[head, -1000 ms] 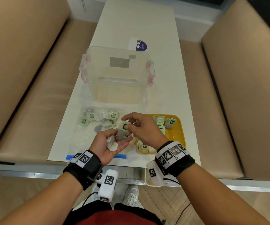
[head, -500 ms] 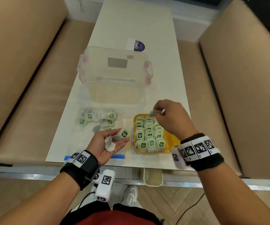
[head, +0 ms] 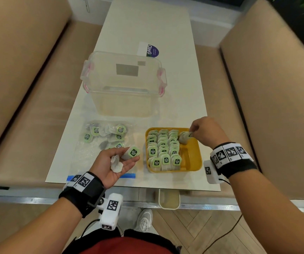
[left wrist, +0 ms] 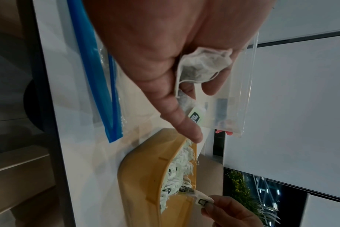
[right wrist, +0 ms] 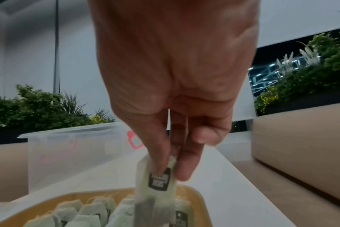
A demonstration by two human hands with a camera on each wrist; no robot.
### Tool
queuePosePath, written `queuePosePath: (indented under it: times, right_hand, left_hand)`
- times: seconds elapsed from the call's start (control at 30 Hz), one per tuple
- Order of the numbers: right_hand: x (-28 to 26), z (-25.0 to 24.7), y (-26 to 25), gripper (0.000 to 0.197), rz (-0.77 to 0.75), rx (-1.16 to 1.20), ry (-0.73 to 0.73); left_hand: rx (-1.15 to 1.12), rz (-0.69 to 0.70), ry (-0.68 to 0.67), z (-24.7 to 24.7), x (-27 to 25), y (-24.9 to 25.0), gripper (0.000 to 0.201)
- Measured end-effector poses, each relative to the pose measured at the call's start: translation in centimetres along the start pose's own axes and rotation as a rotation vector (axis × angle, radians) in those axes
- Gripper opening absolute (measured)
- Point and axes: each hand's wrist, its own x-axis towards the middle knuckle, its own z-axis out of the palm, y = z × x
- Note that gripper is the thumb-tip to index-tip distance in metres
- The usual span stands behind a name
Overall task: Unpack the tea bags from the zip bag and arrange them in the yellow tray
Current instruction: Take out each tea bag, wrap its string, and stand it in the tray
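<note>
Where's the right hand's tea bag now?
Head view: the tea bag hangs pinched by the right hand over the far right corner of the yellow tray.

The white table [head: 144, 24] carries a clear box [head: 123, 85], the zip bag [head: 84, 155], the yellow tray [head: 193, 163] and a purple-marked card [head: 150, 50].

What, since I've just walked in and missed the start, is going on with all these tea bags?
A person is emptying the zip bag into the yellow tray. The right hand pinches a tea bag by its tag over the tray's far right part. The left hand, palm up, cups two more tea bags. Three rows stand in the tray; several loose ones lie in the zip bag.
</note>
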Motion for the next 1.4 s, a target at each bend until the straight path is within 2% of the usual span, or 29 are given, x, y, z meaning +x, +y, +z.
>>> queuePosePath:
  times: [0.3,0.67,0.9,1.07,1.17,1.3,1.4]
  right_hand:
    - [0.4,0.4,0.7,0.023,0.049,-0.047,0.001]
    - [0.2,2.8,-1.1,0.022,0.003,-0.292,-0.026]
    - [0.4,3.7,-1.2,0.022,-0.029,-0.329,-0.012]
    - [0.6,4.0,-1.2,0.013,-0.037,-0.304,0.008]
    - [0.7,4.0,-0.7,0.013,0.009,-0.254,0.054]
    - [-0.1,3.1,-0.2,0.015,0.151,-0.005,0.141]
    - [-1.0,3.3,-0.4,0.021,0.251,0.186,0.041]
  left_hand:
    - [0.011,0.01,0.002,-0.3,-0.4,0.1,0.016]
    - [0.019,0.009,0.004,-0.3,-0.6,0.0,0.013]
    - [0.018,0.01,0.008,-0.7,-0.6,0.2,0.013]
    - [0.017,0.009,0.008,-0.8,-0.3,0.1,0.013]
    - [0.009,0.009,0.008,-0.8,-0.3,0.2,0.014]
    - [0.003,0.013,0.005,-0.8,-0.5,0.3,0.015]
    - [-0.008,0.006,0.001,-0.8,-0.4,0.4,0.014]
